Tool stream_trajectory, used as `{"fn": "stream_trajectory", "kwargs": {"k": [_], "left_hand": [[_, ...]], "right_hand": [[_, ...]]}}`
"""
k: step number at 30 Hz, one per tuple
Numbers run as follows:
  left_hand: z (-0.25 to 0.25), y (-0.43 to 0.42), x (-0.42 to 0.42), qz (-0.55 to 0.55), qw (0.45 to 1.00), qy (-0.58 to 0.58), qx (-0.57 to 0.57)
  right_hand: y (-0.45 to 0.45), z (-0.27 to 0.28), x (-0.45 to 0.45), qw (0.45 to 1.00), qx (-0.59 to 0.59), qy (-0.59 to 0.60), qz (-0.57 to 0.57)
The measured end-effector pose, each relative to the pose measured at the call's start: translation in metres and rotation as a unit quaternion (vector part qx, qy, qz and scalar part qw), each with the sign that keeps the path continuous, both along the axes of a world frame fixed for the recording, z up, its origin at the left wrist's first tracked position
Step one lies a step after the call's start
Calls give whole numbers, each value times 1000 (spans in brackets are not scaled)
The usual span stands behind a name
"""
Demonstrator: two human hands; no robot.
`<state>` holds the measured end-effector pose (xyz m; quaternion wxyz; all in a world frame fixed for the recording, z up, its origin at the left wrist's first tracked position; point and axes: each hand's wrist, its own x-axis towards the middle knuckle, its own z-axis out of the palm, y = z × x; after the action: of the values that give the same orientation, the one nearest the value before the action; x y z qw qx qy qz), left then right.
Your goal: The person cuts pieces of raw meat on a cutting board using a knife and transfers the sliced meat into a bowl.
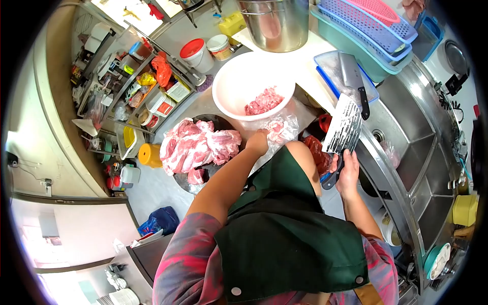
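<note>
Below the white bowl (231, 94), which holds cut pink meat (264, 101), my left hand (257, 142) is closed at the left edge of a clear plastic bag (287, 129) with meat pieces in or on it. My right hand (348, 173) is closed on a wide cleaver (343, 122) beside the sink. Its blade, streaked with pale residue, points up and away from me; fingers partly hide the handle. Large pieces of raw meat (195, 145) lie on a dark round board to the left of my left hand.
A knife (351, 73) rests across a clear, blue-edged container (325, 73). Behind the bowl stands a steel pot (274, 25). The metal sink (401, 101) is at the right, a red bag (316, 152) near my knee. Shelves and a yellow stool (150, 155) are left.
</note>
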<state>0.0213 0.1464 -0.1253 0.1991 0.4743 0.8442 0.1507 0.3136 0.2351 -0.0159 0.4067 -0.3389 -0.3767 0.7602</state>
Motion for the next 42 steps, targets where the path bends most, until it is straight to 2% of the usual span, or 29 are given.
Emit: {"fn": "stream_trajectory", "kwargs": {"k": [2, 5, 8, 11, 13, 18, 21, 22, 23, 25, 27, 28, 30, 31, 32, 33, 34, 35, 36, 37, 39, 41, 42], "left_hand": [[2, -1, 0, 6, 998, -15, -65], [20, -9, 1, -78, 996, 17, -50], [13, -15, 3, -34, 997, -38, 50], [2, -17, -5, -52, 997, -55, -1], [-10, -23, -8, -69, 996, -53, 26], [3, -32, 3, -85, 994, 44, 43], [-7, -26, 0, -175, 984, 38, 17], [14, -27, 6, -178, 983, -45, 17], [13, -32, 12, -168, 983, -36, 59], [8, -49, 18, -139, 977, -26, 158], [24, -80, 23, -96, 968, -83, 218], [26, -100, 20, -74, 959, -60, 265], [22, -151, 7, 44, 937, 10, 345], [31, -176, 2, 126, 916, 92, 369], [36, -201, -6, 198, 893, 172, 367], [22, -231, -28, 274, 889, 173, 323], [23, -247, -31, 404, 851, 113, 317], [-1, -266, -48, 448, 833, 217, 241], [-4, -271, -61, 482, 822, -59, 297], [-1, -276, -71, 475, 743, -328, 338], [-3, -278, -65, 477, 811, -190, 279], [-4, -281, -60, 423, 878, -90, 203], [-8, -280, -59, 429, 888, -107, 125]], "right_hand": [[-1, 2, -2, 1000, 4, 6, 4], [-3, 8, -4, 1000, 15, 8, 13], [-7, 11, -5, 1000, 22, 9, 19], [-9, 12, -4, 999, 22, 7, 25], [-11, 11, -2, 999, 21, 21, 33], [-14, 13, -1, 999, 17, 17, 34], [-15, 20, -1, 1000, 21, -4, 23], [-15, 19, 0, 999, 25, -10, 22], [-17, 16, -3, 999, 24, -13, 29], [-20, 22, -7, 999, 35, -6, 34], [-21, 21, -10, 999, 29, 7, 40], [-23, 23, -12, 997, 38, 9, 60], [-24, 18, -17, 994, 47, 8, 94], [-26, 14, -24, 992, 54, 9, 113], [-28, 10, -29, 990, 59, 7, 130], [-31, 9, -35, 987, 65, 6, 147], [-37, 12, -42, 983, 67, 4, 169], [-42, 14, -50, 979, 71, 4, 189], [-46, 11, -58, 972, 92, 6, 217], [-52, 14, -69, 962, 114, 11, 248], [-69, 22, -88, 948, 126, 21, 292], [-81, 22, -104, 937, 135, 26, 322], [-89, 28, -111, 932, 139, 10, 334]]}}
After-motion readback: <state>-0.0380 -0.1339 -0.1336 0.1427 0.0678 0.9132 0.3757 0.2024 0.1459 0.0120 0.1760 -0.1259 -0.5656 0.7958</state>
